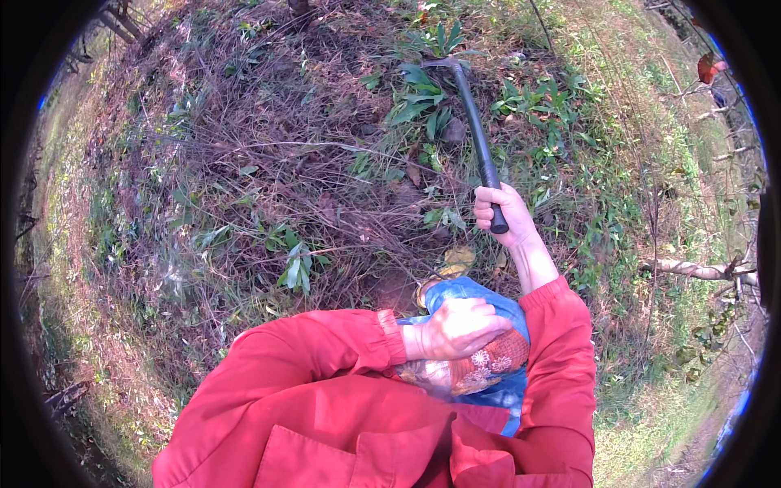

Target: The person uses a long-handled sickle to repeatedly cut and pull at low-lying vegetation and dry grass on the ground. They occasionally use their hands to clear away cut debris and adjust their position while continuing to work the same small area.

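My right hand [507, 213] grips the lower end of a sickle [473, 116] with a long dark handle. Its short blade [440, 63] points left at the far end, low among green broad-leaved plants [421, 97]. My left hand [460, 329] is curled into a loose fist over my bent leg in blue jeans [482, 293]. Strong sunlight washes out its fingers, and no object shows in it. Just below that hand lies an orange knitted item with white flower shapes [497, 360]. Both arms wear red sleeves with elastic cuffs.
Dry stalks and cut grass [341, 226] cover the ground ahead. A leafy sprig [299, 268] lies left of my leg, and a yellow leaf [457, 261] lies by my foot. Bare branches [695, 268] reach in from the right. Stones [454, 130] sit near the plants.
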A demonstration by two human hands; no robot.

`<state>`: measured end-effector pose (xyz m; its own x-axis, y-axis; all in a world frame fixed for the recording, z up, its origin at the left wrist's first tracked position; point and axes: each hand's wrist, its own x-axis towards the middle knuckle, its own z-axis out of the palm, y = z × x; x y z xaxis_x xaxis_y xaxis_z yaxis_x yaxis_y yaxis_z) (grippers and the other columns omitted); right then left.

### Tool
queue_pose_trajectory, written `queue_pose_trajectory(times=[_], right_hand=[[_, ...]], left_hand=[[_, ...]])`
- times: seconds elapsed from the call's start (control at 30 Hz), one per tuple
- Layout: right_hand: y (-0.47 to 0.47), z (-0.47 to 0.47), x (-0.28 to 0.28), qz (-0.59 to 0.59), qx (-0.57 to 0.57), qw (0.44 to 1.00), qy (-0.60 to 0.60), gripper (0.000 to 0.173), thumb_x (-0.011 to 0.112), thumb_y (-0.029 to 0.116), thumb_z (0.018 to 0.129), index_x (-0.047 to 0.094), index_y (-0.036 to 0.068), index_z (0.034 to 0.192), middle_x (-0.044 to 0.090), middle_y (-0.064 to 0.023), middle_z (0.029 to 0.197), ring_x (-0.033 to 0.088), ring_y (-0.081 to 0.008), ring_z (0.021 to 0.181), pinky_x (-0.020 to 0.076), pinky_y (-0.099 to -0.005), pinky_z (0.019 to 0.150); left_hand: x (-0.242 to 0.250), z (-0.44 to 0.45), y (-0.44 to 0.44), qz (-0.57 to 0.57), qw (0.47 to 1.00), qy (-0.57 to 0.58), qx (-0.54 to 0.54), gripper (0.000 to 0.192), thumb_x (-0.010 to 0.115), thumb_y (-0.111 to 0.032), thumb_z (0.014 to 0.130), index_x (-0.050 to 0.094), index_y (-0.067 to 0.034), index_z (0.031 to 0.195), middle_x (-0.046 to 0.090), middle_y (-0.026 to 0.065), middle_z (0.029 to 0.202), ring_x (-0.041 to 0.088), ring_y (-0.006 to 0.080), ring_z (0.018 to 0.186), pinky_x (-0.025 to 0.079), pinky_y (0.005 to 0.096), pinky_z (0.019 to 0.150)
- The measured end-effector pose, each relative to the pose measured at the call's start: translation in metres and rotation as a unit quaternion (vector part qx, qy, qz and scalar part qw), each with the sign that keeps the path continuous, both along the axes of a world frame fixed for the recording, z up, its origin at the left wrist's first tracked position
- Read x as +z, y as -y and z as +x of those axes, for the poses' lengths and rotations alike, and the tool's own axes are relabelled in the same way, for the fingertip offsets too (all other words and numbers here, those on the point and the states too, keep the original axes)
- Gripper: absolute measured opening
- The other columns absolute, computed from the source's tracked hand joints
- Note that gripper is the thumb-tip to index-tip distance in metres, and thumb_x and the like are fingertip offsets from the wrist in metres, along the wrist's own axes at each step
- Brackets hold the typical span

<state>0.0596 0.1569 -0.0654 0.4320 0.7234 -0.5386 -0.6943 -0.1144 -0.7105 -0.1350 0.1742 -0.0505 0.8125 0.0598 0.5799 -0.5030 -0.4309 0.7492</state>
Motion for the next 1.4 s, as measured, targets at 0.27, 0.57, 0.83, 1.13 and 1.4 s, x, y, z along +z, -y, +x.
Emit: queue_pose_trajectory(times=[0.27, 0.57, 0.83, 1.13, 1.4], right_hand=[[0.028, 0.002, 0.007, -0.177, -0.056, 0.954, 0.237, 0.017, 0.06, 0.005, 0.072, 0.045, 0.005, 0.079, 0.048, 0.0003, 0.058, 0.048, -0.0084, 0.043, 0.0412, -0.0227, 0.037], [0.023, -0.004, -0.007, -0.182, -0.029, 0.969, 0.164, 0.014, 0.061, 0.002, 0.071, 0.047, 0.005, 0.073, 0.05, -0.0019, 0.056, 0.05, -0.0112, 0.042, 0.042, -0.0261, 0.038], [0.027, -0.007, 0.032, -0.129, -0.029, 0.966, 0.222, 0.027, 0.065, 0.005, 0.069, 0.043, 0.004, 0.083, 0.048, -0.0008, 0.058, 0.045, -0.0085, 0.04, 0.038, -0.0226, 0.036], [0.058, -0.011, 0.009, -0.191, -0.082, 0.973, 0.104, 0.021, 0.06, 0.001, 0.07, 0.044, 0.002, 0.084, 0.051, -0.0024, 0.059, 0.049, -0.0107, 0.042, 0.0412, -0.0246, 0.036], [0.079, 0.0, 0.0, 0.112, -0.184, 0.966, -0.139, 0.007, 0.051, 0.006, 0.085, 0.045, 0.004, 0.083, 0.039, 0.0021, 0.059, 0.04, -0.006, 0.046, 0.035, -0.0193, 0.039]], left_hand=[[-0.003, 0.001, 0.002, -0.011, 1.0, 0.012, -0.007, 0.021, 0.066, -0.008, 0.072, 0.06, -0.006, 0.092, 0.056, 0.0063, 0.069, 0.056, 0.0214, 0.061, 0.047, 0.0322, 0.054], [-0.004, 0.003, 0.003, -0.013, 1.0, 0.002, -0.013, 0.02, 0.066, -0.008, 0.071, 0.06, -0.006, 0.09, 0.05, 0.0043, 0.063, 0.053, 0.0213, 0.056, 0.044, 0.0322, 0.05], [-0.003, 0.002, 0.001, -0.018, 1.0, 0.005, -0.006, 0.019, 0.066, -0.007, 0.071, 0.06, -0.006, 0.089, 0.049, 0.0046, 0.061, 0.052, 0.0213, 0.055, 0.044, 0.0326, 0.049], [-0.004, 0.002, 0.001, -0.025, 1.0, 0.01, -0.009, 0.02, 0.067, -0.005, 0.071, 0.06, -0.005, 0.089, 0.049, 0.0043, 0.061, 0.053, 0.0211, 0.055, 0.044, 0.0326, 0.049], [-0.003, 0.003, 0.006, -0.014, 1.0, 0.013, -0.011, 0.021, 0.067, -0.005, 0.07, 0.059, -0.004, 0.089, 0.05, 0.0044, 0.061, 0.053, 0.0212, 0.054, 0.044, 0.0323, 0.05]])
